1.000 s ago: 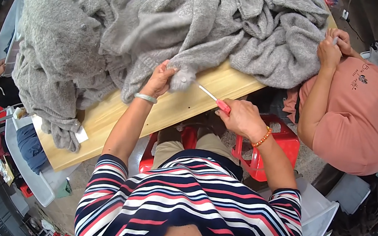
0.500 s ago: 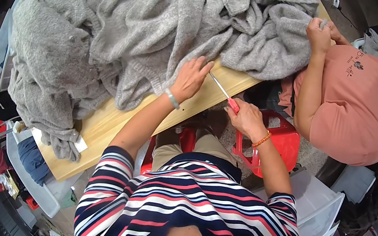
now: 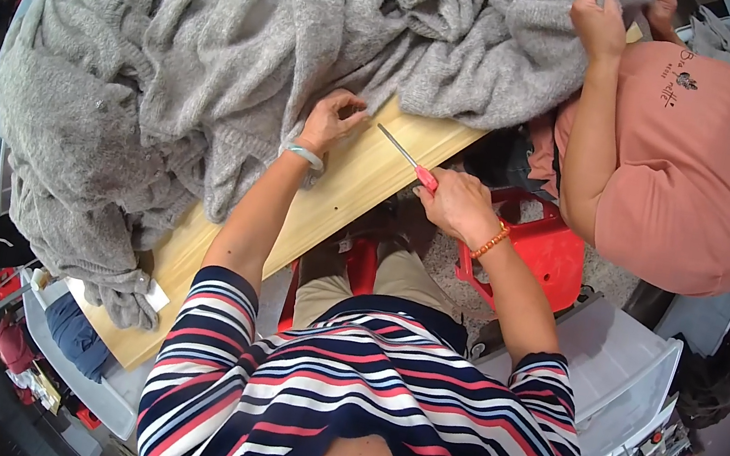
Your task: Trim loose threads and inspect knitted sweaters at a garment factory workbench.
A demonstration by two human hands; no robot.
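A big heap of grey knitted fabric [image 3: 223,37], apparently sweaters, covers most of the wooden table [image 3: 348,188]. My left hand [image 3: 333,121], with a pale bangle at the wrist, is at the heap's near edge. Its fingers curl toward the thumb in a pinch; whatever may be between the tips is too small to make out. In my right hand [image 3: 461,208], which wears an orange beaded bracelet, is a slim pointed metal tool with a red handle [image 3: 425,178]. The tool's tip points up and left over the bare wood, apart from the fabric.
On the right, a person in a pink shirt [image 3: 685,187] holds part of the grey fabric with both hands. A red plastic stool [image 3: 549,265] stands below the table edge. Pale plastic bins [image 3: 623,371] are at right, and another with dark blue cloth [image 3: 77,336] at lower left.
My left hand has moved left and bent its fingers into a pinch. My right hand and the tool have shifted slightly up and left. The other person's hands have lifted the fabric higher.
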